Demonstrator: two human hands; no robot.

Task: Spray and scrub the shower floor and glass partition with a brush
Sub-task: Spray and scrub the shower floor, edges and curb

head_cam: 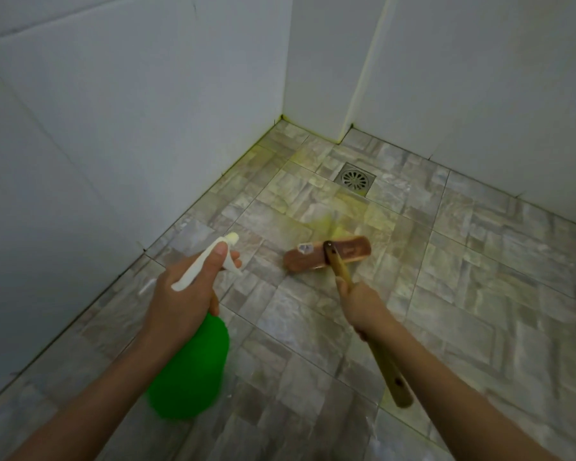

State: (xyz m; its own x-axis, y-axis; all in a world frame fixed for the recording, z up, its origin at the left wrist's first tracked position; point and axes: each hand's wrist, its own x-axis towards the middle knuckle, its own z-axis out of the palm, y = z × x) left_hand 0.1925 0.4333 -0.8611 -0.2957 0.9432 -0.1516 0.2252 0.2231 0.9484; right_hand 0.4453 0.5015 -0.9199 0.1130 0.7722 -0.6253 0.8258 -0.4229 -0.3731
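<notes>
Nearest the camera, the left hand (183, 294) holds a green spray bottle (193, 371). Its fingers are wrapped round the neck, the thumb lies along the white spray head, and one fingertip shows at the trigger. The nozzle points toward the corner of the shower. The bottle's green body is blurred, so how much liquid is left in it cannot be told.

The right hand (363, 307) is closed round the wooden handle (386, 361) of the brush, one finger stretched up along the shaft. The brush head (326, 254) sits bristles down on the tiled floor (479, 277), a little short of the drain (354, 178).

A yellow-green film (333, 224) tints the tiles between the brush and the drain, and it runs along the grout at the foot of the white walls (113, 128). That patch appears to be sprayed already, with scrubbing under way. The tiles nearer the person and off to the right show no such tint, so most of the floor likely remains. No glass partition is in view, so its state cannot be judged.
</notes>
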